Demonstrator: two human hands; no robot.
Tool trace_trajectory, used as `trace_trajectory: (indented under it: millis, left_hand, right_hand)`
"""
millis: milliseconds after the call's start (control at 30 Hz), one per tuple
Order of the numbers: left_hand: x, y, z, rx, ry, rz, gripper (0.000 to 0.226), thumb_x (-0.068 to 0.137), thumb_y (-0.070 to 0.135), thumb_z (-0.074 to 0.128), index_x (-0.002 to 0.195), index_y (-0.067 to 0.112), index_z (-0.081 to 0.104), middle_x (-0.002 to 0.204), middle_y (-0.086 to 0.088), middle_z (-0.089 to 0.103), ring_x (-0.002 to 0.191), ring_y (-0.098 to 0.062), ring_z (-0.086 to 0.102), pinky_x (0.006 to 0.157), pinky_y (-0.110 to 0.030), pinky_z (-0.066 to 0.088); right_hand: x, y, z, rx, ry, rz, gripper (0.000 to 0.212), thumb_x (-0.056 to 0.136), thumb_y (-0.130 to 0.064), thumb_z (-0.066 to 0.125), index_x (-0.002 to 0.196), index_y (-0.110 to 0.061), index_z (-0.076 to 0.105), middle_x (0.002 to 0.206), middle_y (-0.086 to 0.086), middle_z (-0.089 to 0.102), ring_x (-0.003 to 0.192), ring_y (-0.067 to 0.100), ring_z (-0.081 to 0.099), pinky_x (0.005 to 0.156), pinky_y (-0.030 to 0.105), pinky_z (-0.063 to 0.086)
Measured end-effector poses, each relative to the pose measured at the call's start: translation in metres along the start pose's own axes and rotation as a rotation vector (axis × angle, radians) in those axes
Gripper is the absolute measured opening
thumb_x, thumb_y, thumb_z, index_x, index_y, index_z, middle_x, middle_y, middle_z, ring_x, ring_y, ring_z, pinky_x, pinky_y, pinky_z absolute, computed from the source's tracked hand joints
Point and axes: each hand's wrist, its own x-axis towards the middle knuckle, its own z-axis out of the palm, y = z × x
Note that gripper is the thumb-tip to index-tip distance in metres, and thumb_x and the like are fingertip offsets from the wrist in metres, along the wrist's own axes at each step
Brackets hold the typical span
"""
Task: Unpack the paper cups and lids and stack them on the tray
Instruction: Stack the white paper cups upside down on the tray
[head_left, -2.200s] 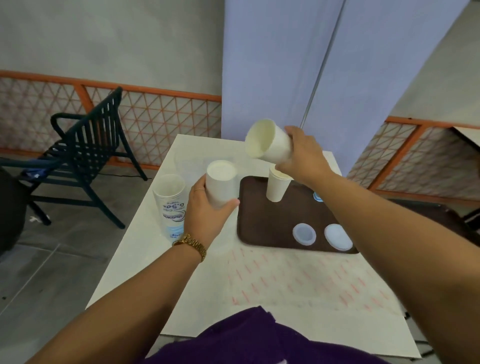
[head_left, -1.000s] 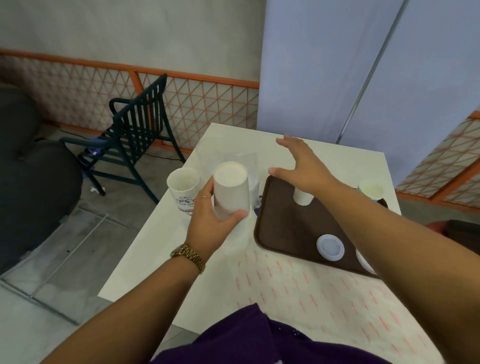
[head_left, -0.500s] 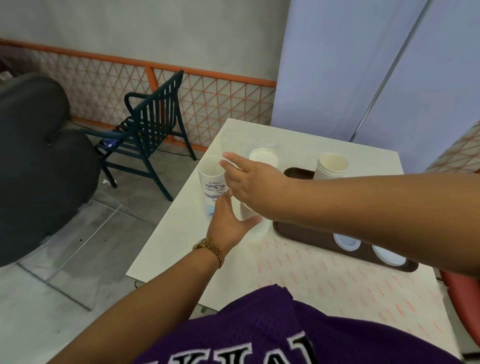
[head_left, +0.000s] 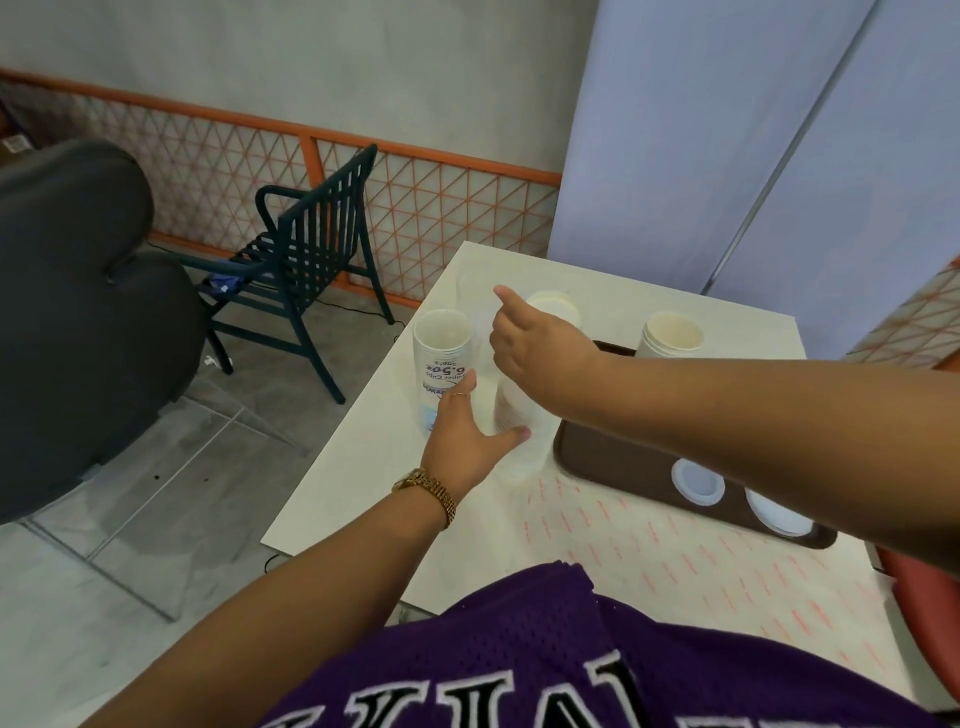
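Nearest the camera, a purple mesh jersey fills the bottom of the view, and both arms reach out from it over the white surface with faint red dashes. The left hand, a gold watch at its wrist, wraps thumb and fingers round the lower part of a tall stack of white paper cups in a clear plastic sleeve, steadying it upright beside the tray. The right hand crosses over to the top of that stack with fingers curled and forefinger raised; its grip seems to pinch the sleeve or the topmost cup, though I cannot tell which. The step looks like drawing another cup free, so next comes a clean lift while the left hand holds the stack down. To the right lies the dark brown plastic tray with two round white lids flat on it and a short stack of cream paper cups at its far edge. A printed paper cup stack stands left. Beyond are a dark green slatted chair, orange lattice fencing and pale blue panels.
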Motion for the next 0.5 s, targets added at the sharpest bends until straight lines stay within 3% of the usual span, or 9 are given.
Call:
trace_trajectory:
  millis: [333,433,500]
  left_hand:
    - [0.006,0.014,0.001,0.022,-0.008,0.029,0.102,0.072,0.047,0.081,0.152,0.026,0.022,0.158,0.002,0.025,0.145,-0.024,0.026,0.115,-0.049,0.032]
    - [0.008,0.021,0.003,0.032,-0.004,0.044,0.103,0.071,0.05,0.081,0.152,0.028,0.021,0.158,0.003,0.026,0.145,-0.023,0.026,0.115,-0.048,0.031]
    - [0.01,0.027,0.005,0.03,0.002,0.055,0.104,0.071,0.049,0.081,0.152,0.027,0.02,0.158,0.003,0.025,0.144,-0.023,0.026,0.115,-0.047,0.031]
  right_hand:
    - [-0.014,0.039,0.019,0.021,0.157,0.091,0.054,0.092,-0.022,0.061,0.141,-0.008,0.042,0.142,0.012,0.046,0.137,0.038,0.034,0.116,0.059,0.001]
    - [-0.016,0.056,0.033,0.147,0.389,0.17,0.037,0.081,-0.013,0.072,0.115,-0.004,0.063,0.113,0.016,0.063,0.114,0.041,0.054,0.115,0.062,0.02]
    - [-0.018,0.063,0.046,0.22,0.52,0.192,0.023,0.076,-0.004,0.071,0.098,-0.003,0.066,0.092,0.015,0.064,0.094,0.039,0.059,0.11,0.059,0.031]
